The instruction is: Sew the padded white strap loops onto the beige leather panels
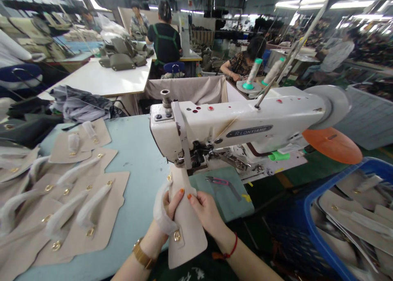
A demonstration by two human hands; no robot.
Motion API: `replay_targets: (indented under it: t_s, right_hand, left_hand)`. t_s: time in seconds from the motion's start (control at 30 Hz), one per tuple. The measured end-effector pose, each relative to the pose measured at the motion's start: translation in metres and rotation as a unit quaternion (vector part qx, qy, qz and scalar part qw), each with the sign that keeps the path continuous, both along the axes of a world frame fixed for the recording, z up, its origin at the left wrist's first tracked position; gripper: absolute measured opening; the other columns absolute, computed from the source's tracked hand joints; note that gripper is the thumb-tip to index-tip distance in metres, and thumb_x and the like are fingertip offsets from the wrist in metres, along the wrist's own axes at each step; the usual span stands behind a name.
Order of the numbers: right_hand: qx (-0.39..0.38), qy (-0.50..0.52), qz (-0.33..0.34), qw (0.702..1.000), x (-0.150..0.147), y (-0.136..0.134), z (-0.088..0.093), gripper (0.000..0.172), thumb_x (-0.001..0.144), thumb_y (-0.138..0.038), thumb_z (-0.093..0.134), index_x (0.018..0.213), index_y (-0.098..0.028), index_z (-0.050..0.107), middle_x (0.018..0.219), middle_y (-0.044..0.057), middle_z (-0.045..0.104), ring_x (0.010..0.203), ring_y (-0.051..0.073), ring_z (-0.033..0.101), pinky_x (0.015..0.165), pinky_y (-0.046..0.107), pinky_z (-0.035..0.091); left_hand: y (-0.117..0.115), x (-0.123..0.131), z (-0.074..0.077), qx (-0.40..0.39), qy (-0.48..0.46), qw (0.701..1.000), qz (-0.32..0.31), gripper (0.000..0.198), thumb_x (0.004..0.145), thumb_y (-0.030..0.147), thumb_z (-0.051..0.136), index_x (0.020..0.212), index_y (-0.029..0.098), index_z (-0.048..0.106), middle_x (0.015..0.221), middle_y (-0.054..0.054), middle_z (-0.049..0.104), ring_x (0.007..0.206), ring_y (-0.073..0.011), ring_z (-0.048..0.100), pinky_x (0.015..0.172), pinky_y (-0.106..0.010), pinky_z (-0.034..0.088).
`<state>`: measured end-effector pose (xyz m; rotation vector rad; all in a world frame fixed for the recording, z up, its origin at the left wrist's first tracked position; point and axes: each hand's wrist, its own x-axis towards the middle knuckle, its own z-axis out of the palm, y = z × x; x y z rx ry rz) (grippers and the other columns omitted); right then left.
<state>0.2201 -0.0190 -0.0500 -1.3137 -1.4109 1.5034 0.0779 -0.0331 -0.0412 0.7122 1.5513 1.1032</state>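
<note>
A beige bag panel runs from my lap up to the needle area of the white sewing machine. Its handle, wrapped in white film, is fixed with gold rings and loops over my left hand. That hand grips the panel's left edge, thumb on top and the other fingers hidden. On the opposite edge, my right hand pinches the panel with its thumb above and fingers beneath. The panel's top end disappears under the machine head. Pink-handled thread snips lie on the machine bed, right of the panel.
Several similar panels with wrapped handles overlap on the table at left. A blue basket holding more pieces stands at right. An orange disc juts out below the machine's handwheel. Co-workers sit at tables beyond.
</note>
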Motion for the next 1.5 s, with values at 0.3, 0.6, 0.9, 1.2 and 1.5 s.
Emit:
replay_targets:
  t_s: [0.3, 0.6, 0.9, 1.2, 1.5]
  right_hand:
    - [-0.025, 0.001, 0.002, 1.0, -0.006, 0.013, -0.003, 0.041, 0.084, -0.051, 0.051, 0.066, -0.015, 0.05, 0.063, 0.001, 0.046, 0.058, 0.011, 0.037, 0.048, 0.021, 0.026]
    - [-0.051, 0.031, -0.004, 0.998, -0.013, 0.027, -0.003, 0.044, 0.083, -0.055, 0.054, 0.064, -0.016, 0.046, 0.063, 0.0, 0.042, 0.057, 0.01, 0.036, 0.047, 0.021, 0.024]
    - [-0.074, 0.065, -0.014, 0.995, -0.022, 0.039, -0.01, 0.046, 0.082, -0.057, 0.056, 0.064, -0.017, 0.046, 0.06, -0.002, 0.04, 0.054, 0.009, 0.034, 0.046, 0.021, 0.024]
    - [-0.073, 0.056, 0.012, 0.996, -0.024, 0.049, -0.005, 0.048, 0.083, -0.06, 0.055, 0.066, -0.015, 0.054, 0.063, 0.002, 0.053, 0.055, 0.011, 0.043, 0.046, 0.021, 0.029]
    - [-0.039, 0.094, -0.014, 0.995, -0.032, 0.056, -0.003, 0.045, 0.083, -0.058, 0.057, 0.077, -0.013, 0.064, 0.071, 0.004, 0.063, 0.067, 0.015, 0.056, 0.057, 0.022, 0.042]
  left_hand:
    - [0.018, -0.002, 0.019, -0.009, -0.032, 0.999, 0.016, 0.077, 0.064, 0.059, 0.077, 0.123, 0.014, 0.058, 0.103, -0.017, 0.068, 0.101, -0.0385, 0.064, 0.08, -0.044, 0.056]
    - [0.037, -0.009, 0.019, 0.012, -0.031, 0.999, 0.02, 0.064, 0.064, 0.052, 0.08, 0.115, 0.018, 0.062, 0.106, -0.014, 0.07, 0.098, -0.0352, 0.066, 0.08, -0.042, 0.057]
    - [0.056, -0.02, 0.018, 0.067, 0.04, 0.997, -0.005, 0.048, 0.066, 0.046, 0.077, 0.1, 0.013, 0.067, 0.102, -0.013, 0.072, 0.094, -0.0313, 0.068, 0.079, -0.037, 0.057]
    - [0.067, -0.027, 0.013, 0.121, 0.016, 0.992, -0.027, 0.047, 0.071, 0.041, 0.076, 0.11, 0.016, 0.066, 0.114, -0.01, 0.071, 0.102, -0.0285, 0.067, 0.084, -0.032, 0.056]
    - [0.079, -0.037, 0.005, 0.14, -0.014, 0.988, -0.06, 0.055, 0.071, 0.041, 0.077, 0.118, 0.016, 0.063, 0.118, -0.011, 0.07, 0.104, -0.0307, 0.067, 0.088, -0.037, 0.056]
